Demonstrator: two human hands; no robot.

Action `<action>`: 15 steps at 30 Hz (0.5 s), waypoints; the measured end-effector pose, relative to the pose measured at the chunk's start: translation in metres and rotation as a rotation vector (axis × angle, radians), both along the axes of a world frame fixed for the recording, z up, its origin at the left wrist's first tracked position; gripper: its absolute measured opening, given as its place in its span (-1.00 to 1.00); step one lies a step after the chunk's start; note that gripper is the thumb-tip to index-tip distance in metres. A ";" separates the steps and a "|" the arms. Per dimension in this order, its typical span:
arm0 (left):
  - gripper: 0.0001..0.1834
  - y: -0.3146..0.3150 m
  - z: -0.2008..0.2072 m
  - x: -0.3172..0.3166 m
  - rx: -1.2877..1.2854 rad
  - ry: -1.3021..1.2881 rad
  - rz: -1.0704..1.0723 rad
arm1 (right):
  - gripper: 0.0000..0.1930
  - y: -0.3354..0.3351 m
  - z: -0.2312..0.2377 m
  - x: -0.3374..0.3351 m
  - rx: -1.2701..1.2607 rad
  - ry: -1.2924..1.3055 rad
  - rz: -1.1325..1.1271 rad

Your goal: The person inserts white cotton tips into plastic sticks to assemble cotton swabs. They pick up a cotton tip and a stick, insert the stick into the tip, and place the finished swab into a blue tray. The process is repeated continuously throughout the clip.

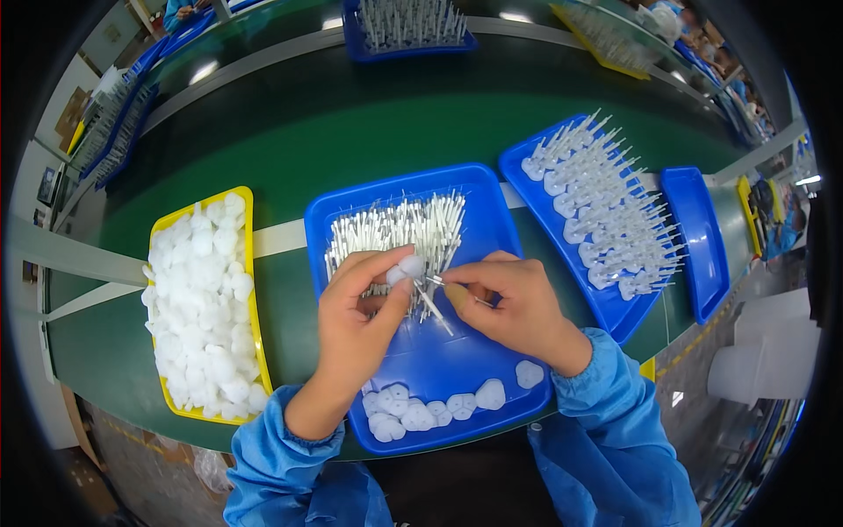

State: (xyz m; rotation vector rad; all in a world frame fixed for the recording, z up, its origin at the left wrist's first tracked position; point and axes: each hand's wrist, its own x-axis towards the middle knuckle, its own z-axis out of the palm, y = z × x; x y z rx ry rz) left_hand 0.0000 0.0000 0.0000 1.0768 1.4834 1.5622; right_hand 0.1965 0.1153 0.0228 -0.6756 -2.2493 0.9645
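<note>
My left hand (351, 329) pinches a small white lobed plastic piece (404, 269) between thumb and fingers, above a blue tray (448, 360). A thin white rod (433, 313) slants down from the piece. Close against it, my right hand (518, 303) is closed on another thin white rod (435, 280), its tip at the piece. Behind both hands, a dense bundle of white rods (395, 224) lies in the tray. Along the tray's near edge sit several loose lobed pieces (461, 405). My fingers partly hide where rods and piece meet.
At left, a yellow tray (257, 325) is heaped with white lobed pieces (202, 307). At right, a blue tray (606, 318) holds rows of pieces with upright rods (610, 211), beside a narrower blue tray (698, 233). Another loaded blue tray (413, 51) stands beyond the green table (395, 114).
</note>
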 end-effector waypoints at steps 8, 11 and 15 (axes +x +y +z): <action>-0.55 0.003 0.001 0.002 0.024 0.053 0.011 | -0.83 0.000 0.002 -0.002 -0.113 0.027 -0.009; -0.57 0.000 0.006 0.002 -0.001 0.074 -0.011 | -0.85 -0.002 0.005 0.001 -0.280 -0.010 -0.048; -0.57 -0.001 0.009 0.004 0.012 0.124 0.018 | -0.83 -0.004 0.012 -0.001 -0.343 -0.050 -0.033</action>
